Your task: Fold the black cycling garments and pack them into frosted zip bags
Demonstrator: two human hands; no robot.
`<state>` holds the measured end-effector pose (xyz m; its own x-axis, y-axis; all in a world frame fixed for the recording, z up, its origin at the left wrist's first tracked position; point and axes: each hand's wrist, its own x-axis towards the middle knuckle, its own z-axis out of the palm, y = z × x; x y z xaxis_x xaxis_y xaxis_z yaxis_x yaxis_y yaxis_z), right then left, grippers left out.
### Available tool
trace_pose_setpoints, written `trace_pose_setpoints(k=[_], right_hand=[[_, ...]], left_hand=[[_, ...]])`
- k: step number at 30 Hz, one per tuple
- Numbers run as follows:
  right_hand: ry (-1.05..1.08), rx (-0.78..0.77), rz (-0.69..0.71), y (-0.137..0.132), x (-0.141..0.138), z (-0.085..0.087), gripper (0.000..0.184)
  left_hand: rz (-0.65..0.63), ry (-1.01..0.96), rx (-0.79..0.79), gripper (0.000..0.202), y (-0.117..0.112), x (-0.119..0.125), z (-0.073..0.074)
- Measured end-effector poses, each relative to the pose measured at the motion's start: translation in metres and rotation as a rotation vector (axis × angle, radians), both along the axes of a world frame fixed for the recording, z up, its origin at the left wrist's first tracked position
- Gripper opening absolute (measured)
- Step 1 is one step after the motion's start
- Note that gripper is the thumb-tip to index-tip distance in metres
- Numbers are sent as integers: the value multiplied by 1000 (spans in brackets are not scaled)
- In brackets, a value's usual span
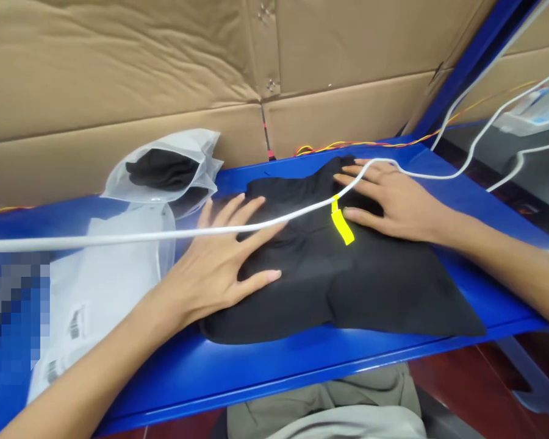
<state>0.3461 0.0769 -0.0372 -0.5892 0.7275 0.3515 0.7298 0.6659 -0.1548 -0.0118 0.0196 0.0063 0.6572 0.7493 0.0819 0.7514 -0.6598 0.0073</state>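
Observation:
A black garment (pixel 348 286) lies folded flat on the blue table (pixel 265 366). My left hand (pixel 219 262) rests flat on its left part, fingers spread. My right hand (pixel 393 198) lies flat on its upper right part, fingers stretched toward the left. Neither hand holds anything. A white cable (pixel 174 233) with a yellow tag (pixel 341 224) crosses over the garment and over both hands.
Frosted plastic bags (pixel 114 274) lie at the left, one holding a dark garment (pixel 162 167). Cardboard (pixel 165 79) walls off the back. Red and yellow wires (pixel 370 144) run along the far edge. More white cables (pixel 507 110) hang at the right.

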Motion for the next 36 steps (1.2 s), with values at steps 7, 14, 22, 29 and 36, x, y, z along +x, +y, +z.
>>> trace_pose_setpoints(k=[7,14,22,29,36], right_hand=[[-140,-109,222,-14,-6,-2,75],[-120,-100,104,-6,1,-12,68],[-161,-116,120,-6,0,-8,73],[-155,-107,116,-6,1,-10,72],[-156,-109,116,-5,1,-9,71]], left_hand=[[29,47,-148,75,-2,-4,-10],[25,24,-135,69,-2,-3,-9],[239,-135,279,58,12,-6,-1],[497,-195,401,82,33,-32,2],[651,-179,266,90,45,-40,3]])
